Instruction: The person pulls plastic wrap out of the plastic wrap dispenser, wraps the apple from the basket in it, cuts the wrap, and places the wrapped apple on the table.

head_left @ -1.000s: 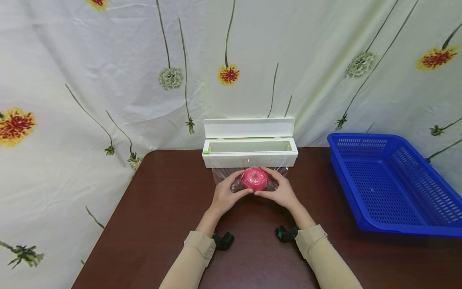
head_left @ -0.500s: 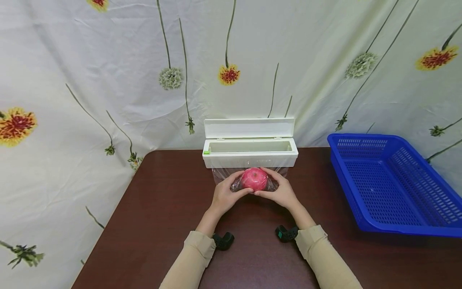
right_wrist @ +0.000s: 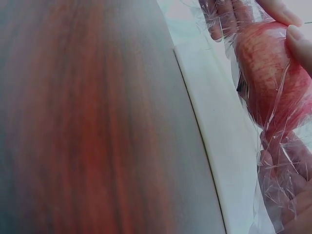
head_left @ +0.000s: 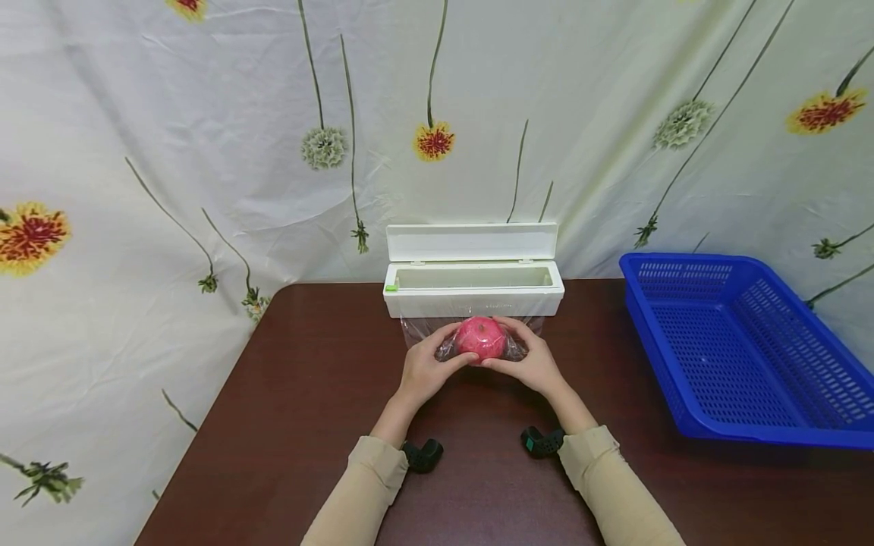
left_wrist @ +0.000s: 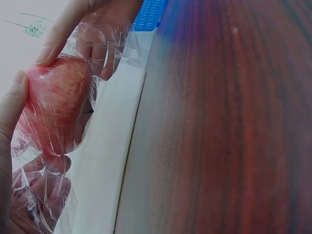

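Note:
A red apple (head_left: 481,337) is held between both hands in front of a white cling film box. Clear plastic wrap (head_left: 426,326) covers the apple and bunches at its sides; in the left wrist view the wrap (left_wrist: 36,195) lies crinkled over the fingers. My left hand (head_left: 426,368) grips the apple's left side, thumb on the near face. From the right, my right hand (head_left: 532,364) grips it the same way, its thumb close to the left one. The fingers under the apple are partly hidden by fruit and film.
The white box (head_left: 471,303) stands at the table's back edge, its lid (head_left: 471,243) raised. To the right sits a blue plastic basket (head_left: 690,409). A flower-patterned cloth (head_left: 259,114) hangs behind the dark brown table (head_left: 307,394).
Both thumbs have shifted slightly up the apple's near face and the apple has tilted a little. The box and basket have not moved.

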Tool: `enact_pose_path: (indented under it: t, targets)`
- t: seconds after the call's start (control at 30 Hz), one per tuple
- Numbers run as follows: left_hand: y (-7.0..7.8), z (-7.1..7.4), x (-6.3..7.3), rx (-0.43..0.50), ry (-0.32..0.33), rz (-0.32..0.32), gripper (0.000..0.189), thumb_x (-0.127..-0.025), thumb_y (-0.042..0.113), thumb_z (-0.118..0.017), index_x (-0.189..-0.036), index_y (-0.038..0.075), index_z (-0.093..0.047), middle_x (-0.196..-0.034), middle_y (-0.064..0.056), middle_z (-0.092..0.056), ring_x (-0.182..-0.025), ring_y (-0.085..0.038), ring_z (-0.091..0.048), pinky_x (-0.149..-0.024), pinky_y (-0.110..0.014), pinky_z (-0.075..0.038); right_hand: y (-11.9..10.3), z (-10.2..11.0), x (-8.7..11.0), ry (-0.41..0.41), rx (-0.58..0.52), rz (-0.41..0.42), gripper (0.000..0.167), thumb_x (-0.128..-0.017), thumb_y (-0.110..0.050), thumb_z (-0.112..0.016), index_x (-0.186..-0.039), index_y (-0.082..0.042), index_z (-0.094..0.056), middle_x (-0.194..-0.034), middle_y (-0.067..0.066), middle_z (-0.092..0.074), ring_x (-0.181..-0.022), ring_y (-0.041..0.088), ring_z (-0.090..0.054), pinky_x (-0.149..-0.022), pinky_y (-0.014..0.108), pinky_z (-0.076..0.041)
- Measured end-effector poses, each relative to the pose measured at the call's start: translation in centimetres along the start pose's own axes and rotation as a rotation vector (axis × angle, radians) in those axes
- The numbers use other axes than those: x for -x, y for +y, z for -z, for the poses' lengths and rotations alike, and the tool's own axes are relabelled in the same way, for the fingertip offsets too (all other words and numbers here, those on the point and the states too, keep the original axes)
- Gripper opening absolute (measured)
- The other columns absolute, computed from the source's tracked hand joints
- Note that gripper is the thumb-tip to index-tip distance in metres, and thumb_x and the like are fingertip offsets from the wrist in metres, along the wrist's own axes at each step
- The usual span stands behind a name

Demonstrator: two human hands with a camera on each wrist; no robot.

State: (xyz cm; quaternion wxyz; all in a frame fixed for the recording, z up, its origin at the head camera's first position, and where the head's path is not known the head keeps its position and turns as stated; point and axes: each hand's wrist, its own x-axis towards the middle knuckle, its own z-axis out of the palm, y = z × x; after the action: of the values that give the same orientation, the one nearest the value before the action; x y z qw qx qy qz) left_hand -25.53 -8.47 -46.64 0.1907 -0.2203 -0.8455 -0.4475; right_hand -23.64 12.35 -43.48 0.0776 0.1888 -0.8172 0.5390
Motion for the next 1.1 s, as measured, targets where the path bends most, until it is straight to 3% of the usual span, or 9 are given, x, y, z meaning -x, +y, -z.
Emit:
enact_pose_path:
  t: [0.3, 0.7, 0.93, 1.1]
  targets:
    - [0.3, 0.1, 0.0, -0.029, 0.000, 0.007, 0.057, -0.075, 0.044, -0.076, -0.123, 0.017, -0.062, -0.115, -0.001, -0.066, -0.100, -0.018, -0.063, -0.085, -0.038, -0.050, 0.1, 0.0, 0.0, -0.026, -0.008, 0.022, 0.080, -0.064, -0.007, -0.087, -0.134, -0.007, -0.048, -0.130, 0.017, -0.052, -0.118, 0.035, -0.048, -0.098, 0.051, -0.039]
    - [0.4, 0.1, 0.0, -0.039, -0.008, 0.046, 0.056, -0.077, 0.048, -0.073, -0.123, 0.018, -0.062, -0.115, -0.001, -0.066, -0.100, -0.018, -0.062, -0.084, -0.039, -0.050, 0.2, -0.1, 0.0, -0.043, 0.003, 0.067, 0.085, -0.065, -0.002, -0.084, -0.138, -0.002, -0.041, -0.131, 0.021, -0.050, -0.119, 0.036, -0.048, -0.097, 0.052, -0.039]
    - [0.4, 0.1, 0.0, -0.038, -0.014, 0.061, 0.057, -0.077, 0.049, -0.072, -0.123, 0.018, -0.062, -0.117, -0.001, -0.065, -0.102, -0.018, -0.062, -0.086, -0.038, -0.049, 3.7, -0.9, -0.7, -0.014, 0.034, 0.078, 0.085, -0.062, -0.006, -0.088, -0.136, -0.011, -0.045, -0.131, 0.015, -0.051, -0.118, 0.034, -0.048, -0.097, 0.053, -0.039]
    - [0.4, 0.1, 0.1, -0.032, -0.012, 0.059, 0.056, -0.078, 0.049, -0.072, -0.123, 0.017, -0.062, -0.116, -0.001, -0.066, -0.101, -0.018, -0.062, -0.085, -0.038, -0.050, 4.5, -1.0, -0.9, 0.010, 0.061, 0.158, 0.085, -0.062, -0.013, -0.089, -0.135, -0.017, -0.047, -0.136, 0.008, -0.046, -0.125, 0.027, -0.042, -0.099, 0.051, -0.037]
